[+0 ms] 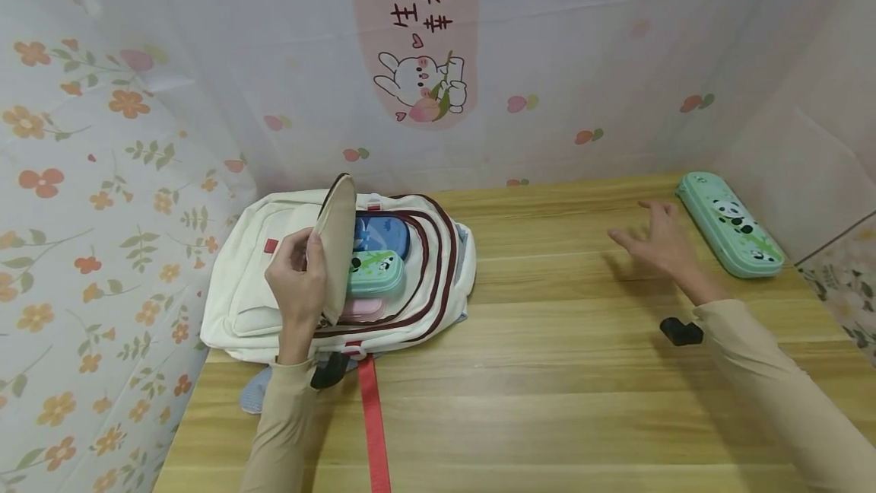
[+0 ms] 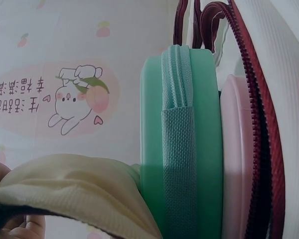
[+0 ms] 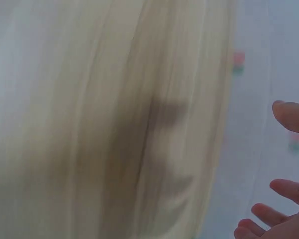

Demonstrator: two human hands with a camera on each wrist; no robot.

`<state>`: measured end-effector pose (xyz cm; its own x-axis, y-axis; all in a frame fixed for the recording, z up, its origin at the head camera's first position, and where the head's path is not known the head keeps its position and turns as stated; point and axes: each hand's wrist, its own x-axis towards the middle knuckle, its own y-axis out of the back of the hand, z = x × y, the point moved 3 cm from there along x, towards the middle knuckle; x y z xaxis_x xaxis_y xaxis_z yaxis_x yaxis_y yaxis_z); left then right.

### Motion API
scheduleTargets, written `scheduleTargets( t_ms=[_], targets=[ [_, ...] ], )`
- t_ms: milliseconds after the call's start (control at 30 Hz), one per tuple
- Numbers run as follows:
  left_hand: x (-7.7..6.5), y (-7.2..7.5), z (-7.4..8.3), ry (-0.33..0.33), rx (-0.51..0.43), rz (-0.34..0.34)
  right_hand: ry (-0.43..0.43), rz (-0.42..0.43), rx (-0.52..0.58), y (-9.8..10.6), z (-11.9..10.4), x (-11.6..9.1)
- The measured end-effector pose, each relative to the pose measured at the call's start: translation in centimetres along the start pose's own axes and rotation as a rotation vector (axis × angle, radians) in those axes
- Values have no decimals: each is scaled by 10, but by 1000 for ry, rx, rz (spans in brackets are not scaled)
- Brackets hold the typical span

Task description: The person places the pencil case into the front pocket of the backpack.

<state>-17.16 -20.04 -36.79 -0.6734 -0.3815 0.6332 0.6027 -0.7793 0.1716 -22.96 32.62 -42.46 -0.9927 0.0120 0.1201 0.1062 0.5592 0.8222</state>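
A white backpack with dark red zips lies on the table, its front pocket unzipped. My left hand pinches the pocket's cream flap and holds it raised. Inside the pocket are a blue case, a mint green panda pencil case and a pink case, each partly covered by the flap. In the left wrist view the green case's zip faces the camera. My right hand hovers over the table with fingers spread, holding nothing. Just right of it lies another mint green panda pencil case.
The wooden table meets a patterned cloth wall at the back. Another floral cloth hangs at the left. A red strap runs from the backpack toward the table's front edge.
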Motion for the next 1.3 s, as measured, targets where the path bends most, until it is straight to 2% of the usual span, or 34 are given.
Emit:
scheduleTargets(
  t_ms=[133, 333, 567, 667, 900, 1033, 1300],
  targets=[
    [0, 2, -1, -2, -3, 0, -55, 13, -33, 18, 30, -3],
    [0, 3, 0, -6, 14, -5, -140, -2, -111, 34, 72, -8],
    [-1, 2, 22, -1, 4, -10, -254, -6, -204, 49, 104, -15],
    [-1, 2, 25, -4, 7, -21, -306, -17, -205, 52, 112, -21],
    [-1, -1, 1, -2, 2, -16, -364, -38, -189, 55, 128, -33],
    [0, -1, -4, 1, -5, -15, -395, -49, -184, 55, 133, -41],
    [0, 0, -4, 6, 5, -18, -471, 36, -132, 49, 136, -47]
  ],
)
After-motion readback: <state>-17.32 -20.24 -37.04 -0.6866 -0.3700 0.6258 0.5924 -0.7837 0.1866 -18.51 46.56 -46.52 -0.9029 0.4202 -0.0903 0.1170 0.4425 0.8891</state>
